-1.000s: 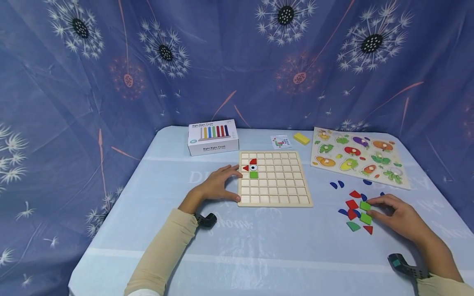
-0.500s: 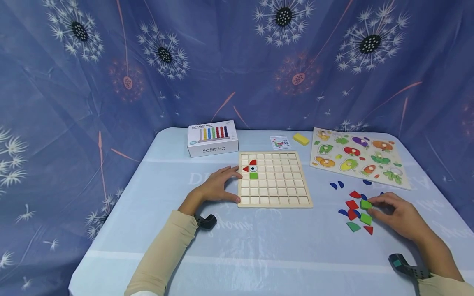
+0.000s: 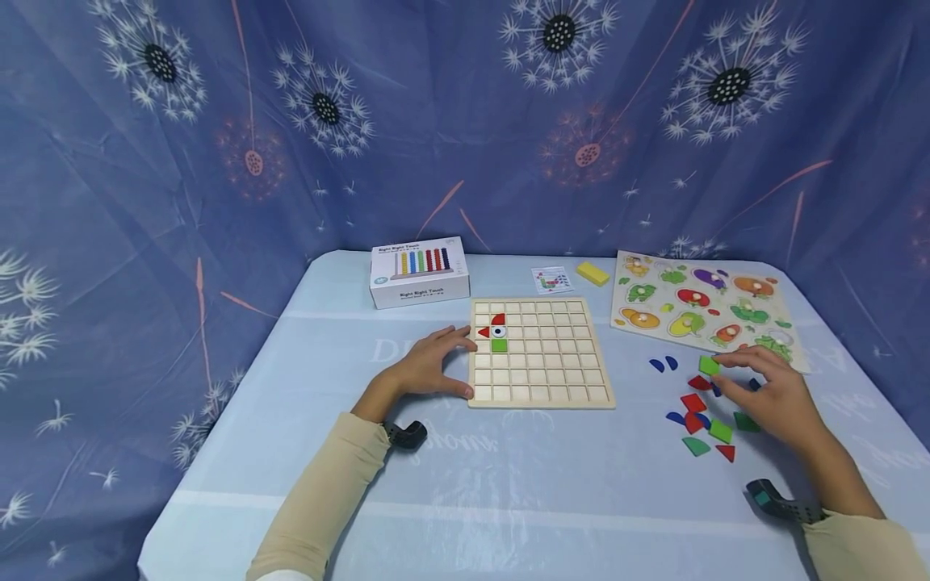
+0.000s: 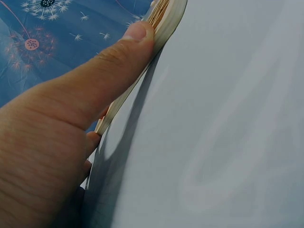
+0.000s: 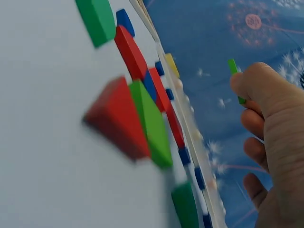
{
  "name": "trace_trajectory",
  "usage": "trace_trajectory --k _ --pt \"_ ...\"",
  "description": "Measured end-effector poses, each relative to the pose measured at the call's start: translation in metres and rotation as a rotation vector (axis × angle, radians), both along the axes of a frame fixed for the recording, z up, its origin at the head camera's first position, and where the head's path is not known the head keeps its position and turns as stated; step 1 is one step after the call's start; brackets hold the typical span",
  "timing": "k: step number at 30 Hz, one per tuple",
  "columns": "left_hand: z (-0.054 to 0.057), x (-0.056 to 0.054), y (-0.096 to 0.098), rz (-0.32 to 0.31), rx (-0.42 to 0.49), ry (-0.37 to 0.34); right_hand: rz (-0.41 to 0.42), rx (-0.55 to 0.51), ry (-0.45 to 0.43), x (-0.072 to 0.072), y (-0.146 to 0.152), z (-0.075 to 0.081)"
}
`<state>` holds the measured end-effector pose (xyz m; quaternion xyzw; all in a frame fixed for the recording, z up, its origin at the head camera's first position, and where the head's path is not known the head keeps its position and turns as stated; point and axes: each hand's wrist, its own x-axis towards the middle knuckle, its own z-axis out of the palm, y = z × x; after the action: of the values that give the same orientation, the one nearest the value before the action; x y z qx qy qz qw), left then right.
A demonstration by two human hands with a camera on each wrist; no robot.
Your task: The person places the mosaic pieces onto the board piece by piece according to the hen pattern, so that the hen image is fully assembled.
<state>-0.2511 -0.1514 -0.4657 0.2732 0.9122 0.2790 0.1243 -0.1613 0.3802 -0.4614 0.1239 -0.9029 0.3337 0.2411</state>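
Note:
My left hand (image 3: 429, 363) rests at the left edge of a wooden grid board (image 3: 538, 394), its thumb and fingers spread along that edge. In the left wrist view the straight thumb (image 4: 111, 59) presses the board's side (image 4: 171, 23). On the board lie a red quarter-round piece (image 3: 498, 319), a red triangle (image 3: 483, 332), a white eye tile (image 3: 498, 332) and a green square (image 3: 499, 345). My right hand (image 3: 777, 395) pinches another green square tile (image 3: 709, 365) between thumb and finger, raised above the table in the right wrist view.
Loose red, blue and green pieces lie below the right hand, including a green square (image 3: 721, 431) and a red triangle (image 3: 726, 453). Behind stand a white box (image 3: 421, 286), a picture card (image 3: 552, 279), a yellow block (image 3: 592, 273) and a vegetable puzzle board (image 3: 657, 282).
My right hand has picked the upper green square from the loose pieces and moved away from me with it, uncovering a dark green piece. The left hand stays at the board.

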Motion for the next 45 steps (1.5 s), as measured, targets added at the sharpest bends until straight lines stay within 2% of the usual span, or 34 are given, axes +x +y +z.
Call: trace_trajectory --k 4,15,19,31,38,45 --pt "-0.001 0.0 0.0 -0.001 0.0 0.004 0.024 0.01 0.009 -0.012 -0.011 0.002" --pt "-0.002 0.001 -0.002 0.0 -0.002 0.002 0.193 0.013 0.037 -0.046 -0.044 0.006" --pt "-0.002 0.002 -0.002 0.007 -0.006 -0.002 0.24 0.015 0.023 -0.057 -0.061 0.007" --pt "-0.002 0.001 -0.002 0.005 -0.001 0.001 0.417 0.02 0.075 -0.096 -0.122 0.0" --pt "-0.002 0.0 -0.003 -0.006 0.012 0.009 0.5 0.026 0.017 -0.109 -0.159 0.002" --pt "0.0 0.001 -0.003 -0.008 0.017 0.016 0.52 0.047 -0.06 -0.113 -0.191 0.0"
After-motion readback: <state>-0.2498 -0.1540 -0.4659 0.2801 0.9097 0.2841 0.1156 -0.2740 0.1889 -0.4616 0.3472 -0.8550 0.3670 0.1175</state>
